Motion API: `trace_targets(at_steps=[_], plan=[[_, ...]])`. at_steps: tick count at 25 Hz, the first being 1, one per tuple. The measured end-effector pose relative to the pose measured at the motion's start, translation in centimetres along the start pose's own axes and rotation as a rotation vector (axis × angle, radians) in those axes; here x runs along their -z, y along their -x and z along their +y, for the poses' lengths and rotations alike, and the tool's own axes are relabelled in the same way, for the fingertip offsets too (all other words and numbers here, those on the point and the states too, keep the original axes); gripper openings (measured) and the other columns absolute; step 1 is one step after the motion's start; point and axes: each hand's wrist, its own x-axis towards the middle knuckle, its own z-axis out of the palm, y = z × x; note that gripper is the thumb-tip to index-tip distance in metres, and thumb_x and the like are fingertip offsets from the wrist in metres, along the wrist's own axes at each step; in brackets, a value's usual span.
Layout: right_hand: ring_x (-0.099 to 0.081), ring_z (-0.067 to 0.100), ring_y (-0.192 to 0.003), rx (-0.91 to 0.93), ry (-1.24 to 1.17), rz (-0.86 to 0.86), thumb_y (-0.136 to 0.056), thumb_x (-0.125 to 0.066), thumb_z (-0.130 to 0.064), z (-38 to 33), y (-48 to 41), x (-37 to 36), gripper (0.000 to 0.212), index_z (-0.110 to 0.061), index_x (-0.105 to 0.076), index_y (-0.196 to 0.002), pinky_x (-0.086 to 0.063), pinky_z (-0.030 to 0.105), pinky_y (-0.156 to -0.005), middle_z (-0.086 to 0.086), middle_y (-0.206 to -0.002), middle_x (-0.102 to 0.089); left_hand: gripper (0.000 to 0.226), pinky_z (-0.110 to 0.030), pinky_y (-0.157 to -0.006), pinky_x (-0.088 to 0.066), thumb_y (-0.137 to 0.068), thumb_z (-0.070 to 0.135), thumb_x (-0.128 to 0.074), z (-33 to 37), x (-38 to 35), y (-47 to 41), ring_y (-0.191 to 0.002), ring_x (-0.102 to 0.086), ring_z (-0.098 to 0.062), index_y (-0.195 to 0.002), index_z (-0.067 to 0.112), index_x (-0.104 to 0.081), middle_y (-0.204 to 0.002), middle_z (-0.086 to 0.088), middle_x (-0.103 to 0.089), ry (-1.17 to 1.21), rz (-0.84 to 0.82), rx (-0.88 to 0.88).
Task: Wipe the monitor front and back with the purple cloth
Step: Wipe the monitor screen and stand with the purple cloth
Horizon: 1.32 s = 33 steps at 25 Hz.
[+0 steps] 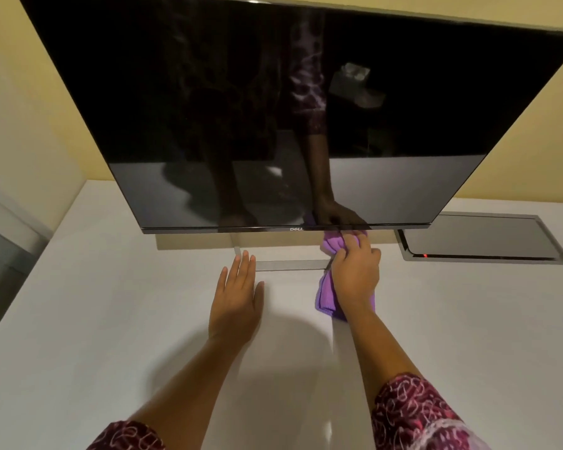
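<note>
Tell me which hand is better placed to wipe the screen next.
Right. The right hand grips the purple cloth at the bottom edge of the monitor; the left hand is open and empty.

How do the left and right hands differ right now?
The left hand is flat with straight fingers; the right hand curls around the purple cloth. The left hand holds nothing and lies on the table; the right hand holds the cloth at the bottom edge of the monitor. Both reach just below the screen.
</note>
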Motion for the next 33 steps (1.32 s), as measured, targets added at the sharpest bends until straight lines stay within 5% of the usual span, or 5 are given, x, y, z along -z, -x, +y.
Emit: trace_targets(at_steps=[6,13,21,26,33], plan=[[-0.058,0.024,-0.104,-0.017,0.416,-0.428,-0.094,-0.054,-0.029,-2.2,-5.1,-1.3,0.031,-0.014,-0.055,-0.120,-0.046,0.030,-0.093,0.006,-0.116,-0.059,0.064,-0.038,-0.114,-0.022,-0.099,0.049,-0.011,0.4,0.0,-0.2,-0.138,-0.033,-0.024,-0.142,0.011,-0.039,-0.148,-0.006,-0.037,-0.010,0.014,0.056],[-0.045,0.026,-0.121,0.114,0.290,-0.196,-0.093,-0.056,-0.027,0.0,-0.7,-1.3,0.046,-0.021,-0.044,-0.137,-0.044,0.033,-0.098,0.006,-0.141,-0.044,0.069,-0.036,-0.113,-0.021,-0.098,0.049,-0.003,0.5,0.3,-0.5,-0.137,-0.036,-0.024,-0.142,0.011,-0.039,-0.148,-0.006,-0.038,-0.013,-0.008,0.091],[-0.046,0.023,-0.116,0.064,0.139,-0.144,-0.097,-0.045,-0.022,1.5,2.1,0.8,0.040,-0.024,-0.045,-0.137,-0.047,0.033,-0.090,0.004,-0.138,-0.048,0.064,-0.037,-0.114,-0.022,-0.099,0.046,-0.009,0.5,0.3,-0.3,-0.138,-0.034,-0.024,-0.142,0.009,-0.039,-0.148,-0.007,-0.037,-0.012,-0.007,0.077],[-0.042,0.025,-0.124,0.150,0.230,-0.200,-0.098,-0.044,-0.027,1.5,2.0,-0.5,0.051,-0.026,-0.028,-0.147,-0.043,0.033,-0.099,0.003,-0.149,-0.034,0.065,-0.041,-0.114,-0.024,-0.100,0.046,-0.007,0.4,0.3,-0.1,-0.139,-0.032,-0.025,-0.143,0.006,-0.036,-0.149,-0.009,-0.035,0.021,0.019,0.048],[-0.043,0.021,-0.121,0.115,0.072,-0.188,-0.099,-0.039,-0.025,2.0,4.4,0.8,0.040,-0.024,-0.044,-0.139,-0.045,0.034,-0.093,0.002,-0.141,-0.046,0.062,-0.043,-0.116,-0.024,-0.100,0.044,-0.008,0.0,-0.2,0.1,-0.142,-0.023,-0.023,-0.146,0.008,-0.030,-0.153,-0.007,-0.027,-0.012,-0.030,0.045]])
